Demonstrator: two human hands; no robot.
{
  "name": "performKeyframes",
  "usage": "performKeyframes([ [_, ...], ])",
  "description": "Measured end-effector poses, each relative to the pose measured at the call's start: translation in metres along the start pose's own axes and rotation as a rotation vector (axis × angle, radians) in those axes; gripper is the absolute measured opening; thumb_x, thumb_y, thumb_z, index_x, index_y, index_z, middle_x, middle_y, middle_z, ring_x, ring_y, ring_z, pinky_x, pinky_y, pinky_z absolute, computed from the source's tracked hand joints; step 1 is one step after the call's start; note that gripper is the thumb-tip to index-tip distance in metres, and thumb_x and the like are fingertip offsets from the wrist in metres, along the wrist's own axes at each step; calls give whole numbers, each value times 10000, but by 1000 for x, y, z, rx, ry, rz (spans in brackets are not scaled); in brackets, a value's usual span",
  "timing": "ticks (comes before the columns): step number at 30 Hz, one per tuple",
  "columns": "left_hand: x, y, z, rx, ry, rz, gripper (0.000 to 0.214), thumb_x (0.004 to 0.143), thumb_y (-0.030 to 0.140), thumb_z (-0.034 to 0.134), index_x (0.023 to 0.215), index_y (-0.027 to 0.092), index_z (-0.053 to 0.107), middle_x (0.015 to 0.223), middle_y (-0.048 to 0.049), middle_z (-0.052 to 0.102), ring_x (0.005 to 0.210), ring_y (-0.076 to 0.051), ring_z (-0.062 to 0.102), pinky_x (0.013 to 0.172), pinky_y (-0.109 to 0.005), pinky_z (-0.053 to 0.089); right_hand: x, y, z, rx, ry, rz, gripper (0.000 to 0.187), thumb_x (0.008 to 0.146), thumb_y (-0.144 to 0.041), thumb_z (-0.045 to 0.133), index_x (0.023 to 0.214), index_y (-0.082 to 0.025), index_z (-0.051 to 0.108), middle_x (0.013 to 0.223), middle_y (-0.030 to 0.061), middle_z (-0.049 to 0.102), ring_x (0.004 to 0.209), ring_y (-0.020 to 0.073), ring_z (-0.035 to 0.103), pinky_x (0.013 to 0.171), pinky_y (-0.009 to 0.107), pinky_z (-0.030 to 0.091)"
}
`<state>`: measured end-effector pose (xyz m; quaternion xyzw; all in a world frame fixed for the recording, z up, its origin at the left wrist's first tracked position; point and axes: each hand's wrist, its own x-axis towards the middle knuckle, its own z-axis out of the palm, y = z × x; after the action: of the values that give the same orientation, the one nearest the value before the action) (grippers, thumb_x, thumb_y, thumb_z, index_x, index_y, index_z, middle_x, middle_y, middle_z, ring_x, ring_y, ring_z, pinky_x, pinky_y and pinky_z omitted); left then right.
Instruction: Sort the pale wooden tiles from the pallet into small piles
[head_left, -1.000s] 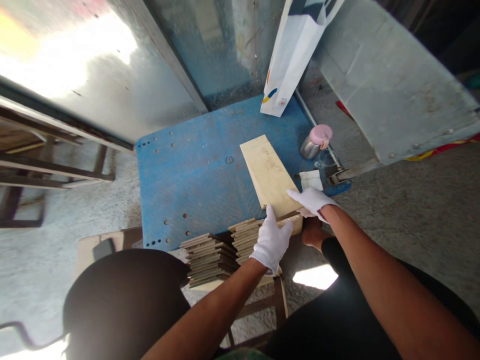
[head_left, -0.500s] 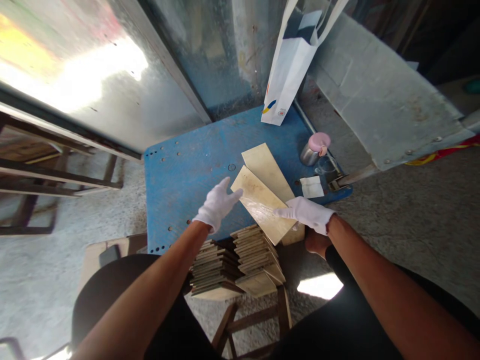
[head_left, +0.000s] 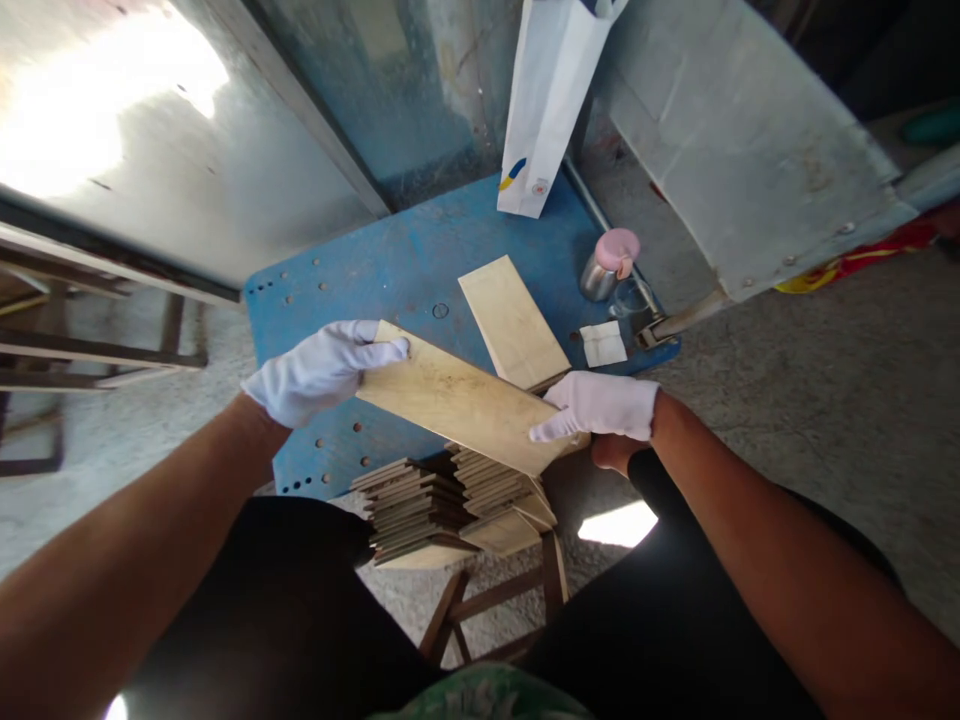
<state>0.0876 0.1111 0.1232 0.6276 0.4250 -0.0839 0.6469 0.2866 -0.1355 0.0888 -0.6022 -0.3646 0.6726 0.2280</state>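
Note:
A pale, flat wooden board (head_left: 461, 400) is held up between both my white-gloved hands. My left hand (head_left: 322, 368) grips its left end, thumb on the upper face and fingers underneath. At the right end my right hand (head_left: 596, 408) is closed on the same board, thumb on top. Brownish specks mark the board's surface. Beyond it, another pale board (head_left: 514, 318) lies on the blue table (head_left: 360, 260), its near end close to my right hand. Below the held board stand two stacks of similar boards, a left stack (head_left: 416, 510) and a right stack (head_left: 491, 490).
A white paper bag (head_left: 551, 110) stands at the table's far edge. On the right are a metal jar with a pink lid (head_left: 616, 255), a clear glass (head_left: 631, 297) and a folded white tissue (head_left: 604, 344). A wooden stool (head_left: 499, 600) is between my legs.
My left hand, open and just reaching the board's edge before, now grips its left end. The board has been lifted and turned flatter across, towards the left. My right hand keeps hold.

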Motion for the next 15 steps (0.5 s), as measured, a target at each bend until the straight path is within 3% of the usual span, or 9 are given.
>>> performKeyframes([
  [3,-23,8,26,22,114,113,202,702,343,743,756,157,688,677,42,689,541,-60,573,507,-141,448,-4,-1,-11,-259,28,58,397,737,-470,733,858,-92,744,748,68,687,712,200,591,618,278,431],
  [7,-42,24,68,46,47,101,206,689,361,762,765,176,709,705,22,692,559,-80,585,486,-164,454,-12,-11,-20,-132,176,-26,463,753,-578,695,870,-132,736,816,67,704,755,199,617,638,277,460],
  [12,-25,19,128,247,-113,194,206,737,361,684,823,178,724,720,11,680,591,-95,559,518,-195,444,-20,-17,-29,160,535,-159,577,748,-681,643,924,-134,694,887,100,711,790,181,635,695,269,490],
  [15,-6,8,168,435,-178,197,225,808,354,598,874,185,730,723,18,668,629,-108,556,582,-219,451,-23,-16,-34,190,585,-97,599,810,-683,571,990,-121,675,892,119,701,782,179,632,669,265,478],
])
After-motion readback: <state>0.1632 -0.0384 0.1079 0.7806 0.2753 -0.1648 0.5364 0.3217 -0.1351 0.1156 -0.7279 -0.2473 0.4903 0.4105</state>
